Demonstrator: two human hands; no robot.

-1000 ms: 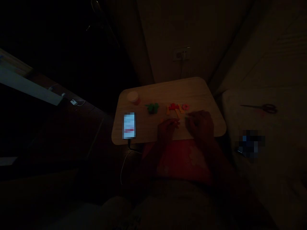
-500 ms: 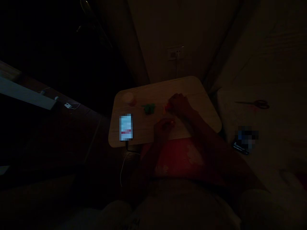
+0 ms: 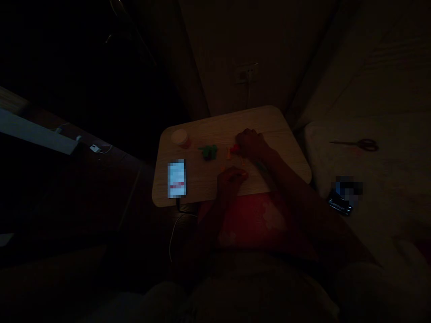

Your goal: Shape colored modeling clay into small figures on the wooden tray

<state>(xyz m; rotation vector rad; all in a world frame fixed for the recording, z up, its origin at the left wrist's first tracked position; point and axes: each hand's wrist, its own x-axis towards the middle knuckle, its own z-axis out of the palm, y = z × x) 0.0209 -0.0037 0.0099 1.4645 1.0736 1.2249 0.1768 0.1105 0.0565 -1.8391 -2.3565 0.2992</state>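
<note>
The scene is very dark. My right hand [image 3: 251, 142] reaches over the small wooden lap table [image 3: 286, 134] and covers a red and orange clay figure [image 3: 232, 150]; its fingers look curled, what they hold is hidden. My left hand [image 3: 230, 177] rests near the table's front edge, fingers pinched on a small orange bit [image 3: 245, 175]. A green clay lump [image 3: 208, 151] lies left of the right hand.
A lit phone [image 3: 177, 178] with a cable lies on the table's left side, a small round tub [image 3: 180, 137] behind it. Scissors [image 3: 357, 143] and a dark device [image 3: 341, 199] lie on the bed to the right. A wall socket [image 3: 247, 74] is behind.
My right hand moved from the table's front edge back to the red and orange figure, then stayed there. The left hand barely shifted. The view drifted slightly.
</note>
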